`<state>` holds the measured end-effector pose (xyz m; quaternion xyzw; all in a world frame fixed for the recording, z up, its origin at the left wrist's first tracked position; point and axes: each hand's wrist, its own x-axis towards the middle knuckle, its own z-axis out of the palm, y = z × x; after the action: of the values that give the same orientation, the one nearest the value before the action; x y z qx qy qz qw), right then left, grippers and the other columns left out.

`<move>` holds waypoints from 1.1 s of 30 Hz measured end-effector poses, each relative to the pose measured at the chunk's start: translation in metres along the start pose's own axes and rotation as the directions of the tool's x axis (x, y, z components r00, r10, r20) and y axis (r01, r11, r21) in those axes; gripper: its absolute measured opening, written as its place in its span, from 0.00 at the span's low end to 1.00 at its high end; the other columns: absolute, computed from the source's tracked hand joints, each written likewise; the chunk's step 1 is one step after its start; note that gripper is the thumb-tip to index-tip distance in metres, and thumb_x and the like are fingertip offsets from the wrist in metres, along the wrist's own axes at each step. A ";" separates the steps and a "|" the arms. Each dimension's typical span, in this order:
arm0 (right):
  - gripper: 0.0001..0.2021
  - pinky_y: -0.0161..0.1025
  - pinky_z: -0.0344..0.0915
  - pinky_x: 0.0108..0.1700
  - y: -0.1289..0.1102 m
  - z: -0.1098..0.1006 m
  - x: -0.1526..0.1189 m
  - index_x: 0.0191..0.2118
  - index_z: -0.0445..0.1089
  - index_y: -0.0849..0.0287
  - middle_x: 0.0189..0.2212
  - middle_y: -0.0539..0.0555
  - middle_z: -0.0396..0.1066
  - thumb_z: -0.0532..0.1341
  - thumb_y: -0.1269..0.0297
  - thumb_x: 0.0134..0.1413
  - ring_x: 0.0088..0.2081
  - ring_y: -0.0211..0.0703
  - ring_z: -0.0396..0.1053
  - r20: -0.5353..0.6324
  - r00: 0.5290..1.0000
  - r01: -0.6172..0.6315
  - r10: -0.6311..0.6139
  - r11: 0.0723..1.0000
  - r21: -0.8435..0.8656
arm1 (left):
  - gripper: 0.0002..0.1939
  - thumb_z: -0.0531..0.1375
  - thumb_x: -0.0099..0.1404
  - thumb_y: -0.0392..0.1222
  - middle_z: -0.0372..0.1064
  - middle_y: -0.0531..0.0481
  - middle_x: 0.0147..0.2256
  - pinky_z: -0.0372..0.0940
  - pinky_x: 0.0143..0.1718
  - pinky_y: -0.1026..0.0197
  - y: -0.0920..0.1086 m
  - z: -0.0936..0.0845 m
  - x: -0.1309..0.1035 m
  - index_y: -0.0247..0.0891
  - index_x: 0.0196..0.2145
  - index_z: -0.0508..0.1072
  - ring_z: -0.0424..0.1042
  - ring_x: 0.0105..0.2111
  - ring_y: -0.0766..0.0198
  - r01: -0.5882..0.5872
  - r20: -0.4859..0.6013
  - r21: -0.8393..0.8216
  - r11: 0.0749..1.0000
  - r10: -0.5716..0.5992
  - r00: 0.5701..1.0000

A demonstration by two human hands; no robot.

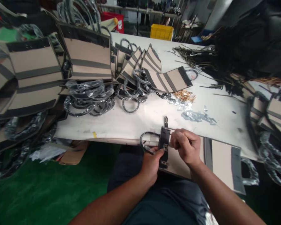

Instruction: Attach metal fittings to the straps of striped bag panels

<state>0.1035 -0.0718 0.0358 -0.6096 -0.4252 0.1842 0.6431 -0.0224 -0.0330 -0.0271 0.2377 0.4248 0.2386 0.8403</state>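
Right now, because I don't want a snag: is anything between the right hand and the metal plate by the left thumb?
Nothing visible: the right hand is close beside the metal plate on the striped panel, and the left hand lies outside that gap.

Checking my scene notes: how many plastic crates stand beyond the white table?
2: the yellow crate at the far edge of the white table; the red crate farther left, partly covered. Others may be hidden.

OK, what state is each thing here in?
Left hand, thumb on the striped panel
Right hand, fingers curled
Striped panel, spread open
Wrapped handles, piled up
Gold-coloured pieces, heaped
Silver pieces, scattered loose
Yellow crate, upright
Dark strands, tangled
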 end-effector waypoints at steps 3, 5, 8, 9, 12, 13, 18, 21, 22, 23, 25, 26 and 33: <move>0.25 0.39 0.59 0.27 -0.010 -0.023 0.008 0.21 0.64 0.55 0.18 0.49 0.64 0.59 0.51 0.71 0.21 0.40 0.61 -0.019 0.998 -0.069 0.066 0.972 -0.224 | 0.20 0.75 0.49 0.47 0.80 0.43 0.29 0.71 0.28 0.59 -0.004 -0.004 0.001 0.31 0.36 0.81 0.78 0.26 0.56 0.003 0.007 0.001 1.000 -0.003 1.000; 0.22 0.38 0.59 0.28 -0.013 -0.036 0.014 0.25 0.70 0.56 0.19 0.50 0.67 0.61 0.49 0.68 0.23 0.41 0.64 0.021 0.990 -0.112 0.138 0.874 -0.472 | 0.21 0.76 0.49 0.47 0.80 0.42 0.30 0.72 0.31 0.58 -0.005 -0.005 0.000 0.31 0.36 0.81 0.79 0.27 0.56 -0.006 -0.005 0.012 1.000 0.006 1.000; 0.13 0.38 0.61 0.32 0.001 -0.048 0.018 0.40 0.80 0.55 0.33 0.53 0.79 0.64 0.52 0.65 0.31 0.46 0.74 0.144 0.965 -0.023 0.218 0.619 -0.785 | 0.22 0.78 0.48 0.49 0.80 0.42 0.30 0.73 0.33 0.58 -0.002 -0.004 -0.003 0.31 0.35 0.81 0.80 0.29 0.55 0.005 -0.003 0.031 1.000 -0.005 1.000; 0.12 0.38 0.62 0.34 0.009 -0.050 0.017 0.46 0.81 0.52 0.39 0.53 0.81 0.63 0.53 0.65 0.35 0.47 0.76 0.171 0.959 0.020 0.225 0.550 -0.835 | 0.23 0.78 0.49 0.50 0.80 0.42 0.30 0.73 0.33 0.58 0.000 -0.004 -0.005 0.31 0.35 0.80 0.80 0.29 0.54 0.012 0.006 0.043 0.999 -0.012 1.000; 0.14 0.38 0.61 0.35 0.029 -0.052 0.012 0.54 0.80 0.46 0.45 0.52 0.81 0.61 0.53 0.69 0.39 0.48 0.79 0.187 0.959 0.073 0.213 0.453 -0.888 | 0.26 0.77 0.52 0.53 0.81 0.40 0.36 0.74 0.34 0.58 0.005 -0.012 -0.012 0.31 0.41 0.80 0.81 0.34 0.51 0.037 0.068 0.113 0.993 -0.045 0.997; 0.15 0.38 0.61 0.34 0.033 -0.051 0.011 0.54 0.80 0.45 0.44 0.52 0.81 0.61 0.52 0.70 0.39 0.48 0.79 0.176 0.962 0.068 0.209 0.442 -0.895 | 0.27 0.77 0.54 0.54 0.81 0.39 0.39 0.75 0.37 0.57 0.007 -0.018 -0.015 0.32 0.44 0.80 0.82 0.38 0.50 0.016 0.082 0.149 0.989 -0.028 0.996; 0.13 0.39 0.55 0.31 0.032 -0.045 0.010 0.49 0.81 0.46 0.42 0.52 0.80 0.59 0.53 0.71 0.37 0.46 0.78 0.152 0.965 0.052 0.216 0.410 -0.911 | 0.33 0.69 0.65 0.54 0.70 0.39 0.61 0.70 0.59 0.46 0.032 -0.056 -0.032 0.43 0.63 0.68 0.72 0.60 0.45 -0.465 -0.002 0.617 0.635 0.592 0.806; 0.12 0.40 0.53 0.31 0.029 -0.041 0.009 0.46 0.80 0.47 0.40 0.52 0.78 0.58 0.57 0.72 0.36 0.45 0.77 0.144 0.970 0.049 0.196 0.421 -0.905 | 0.36 0.65 0.69 0.47 0.60 0.39 0.68 0.60 0.68 0.39 0.056 -0.047 -0.031 0.45 0.71 0.60 0.64 0.66 0.42 -0.602 0.389 0.798 -0.004 0.767 0.510; 0.12 0.40 0.54 0.32 0.029 -0.039 0.009 0.46 0.80 0.47 0.40 0.52 0.78 0.58 0.58 0.72 0.36 0.45 0.77 0.141 0.973 0.050 0.183 0.430 -0.901 | 0.35 0.64 0.70 0.44 0.60 0.39 0.69 0.59 0.69 0.39 0.062 -0.038 -0.025 0.46 0.71 0.59 0.61 0.68 0.42 -0.626 0.550 0.759 -0.178 0.690 0.471; 0.12 0.40 0.54 0.32 0.029 -0.038 0.008 0.47 0.80 0.47 0.39 0.52 0.78 0.58 0.59 0.72 0.36 0.45 0.77 0.139 0.976 0.051 0.170 0.439 -0.897 | 0.35 0.63 0.70 0.42 0.60 0.40 0.69 0.58 0.70 0.39 0.067 -0.028 -0.018 0.46 0.72 0.59 0.60 0.69 0.42 -0.650 0.673 0.699 -0.298 0.580 0.459; 0.11 0.41 0.55 0.33 0.031 -0.037 0.007 0.47 0.80 0.47 0.39 0.52 0.78 0.58 0.60 0.72 0.36 0.46 0.76 0.134 0.980 0.053 0.146 0.456 -0.889 | 0.35 0.62 0.70 0.41 0.63 0.39 0.68 0.60 0.69 0.38 0.070 -0.010 0.002 0.44 0.72 0.60 0.61 0.69 0.42 -0.682 0.797 0.598 -0.420 0.397 0.455; 0.11 0.41 0.55 0.33 0.032 -0.037 0.007 0.45 0.80 0.48 0.38 0.52 0.78 0.59 0.61 0.71 0.36 0.46 0.76 0.132 0.982 0.056 0.134 0.464 -0.884 | 0.34 0.62 0.70 0.42 0.65 0.38 0.67 0.62 0.68 0.38 0.070 -0.004 0.013 0.42 0.71 0.61 0.64 0.67 0.42 -0.683 0.817 0.576 -0.449 0.349 0.460; 0.10 0.41 0.56 0.34 0.040 -0.033 0.007 0.34 0.76 0.51 0.34 0.52 0.76 0.60 0.65 0.67 0.34 0.46 0.74 0.083 0.995 0.043 0.058 0.499 -0.865 | 0.30 0.61 0.71 0.43 0.66 0.40 0.66 0.65 0.66 0.39 0.078 -0.010 0.050 0.41 0.69 0.66 0.69 0.64 0.44 -0.638 0.870 0.473 -0.608 0.209 0.446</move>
<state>0.1440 -0.0795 0.0033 -0.8413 -0.4894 -0.0201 0.2288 -0.0199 0.0590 -0.0158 0.9710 0.1123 0.1760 0.1163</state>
